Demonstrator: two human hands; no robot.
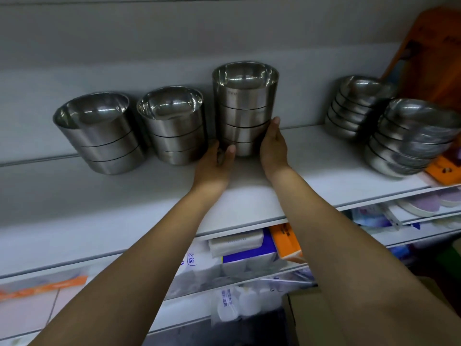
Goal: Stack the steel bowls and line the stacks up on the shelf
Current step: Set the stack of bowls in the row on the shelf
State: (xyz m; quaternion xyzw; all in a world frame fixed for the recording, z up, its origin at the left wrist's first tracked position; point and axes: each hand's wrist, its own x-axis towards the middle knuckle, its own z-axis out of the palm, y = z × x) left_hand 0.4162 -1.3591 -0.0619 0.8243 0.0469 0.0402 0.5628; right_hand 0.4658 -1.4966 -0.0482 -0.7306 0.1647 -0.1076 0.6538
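Behind stack (pixel 245 108), fingers seemingly hidden.

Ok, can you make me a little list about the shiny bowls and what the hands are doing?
place: white shelf
held stack: tall stack of four straight-sided steel bowls, upright
left hand: against the base of the tall stack, left side
right hand: flat against the stack's right side
left neighbours: two shorter stacks of three straight-sided steel bowls
right neighbours: two stacks of rounder steel bowls
far right: orange package
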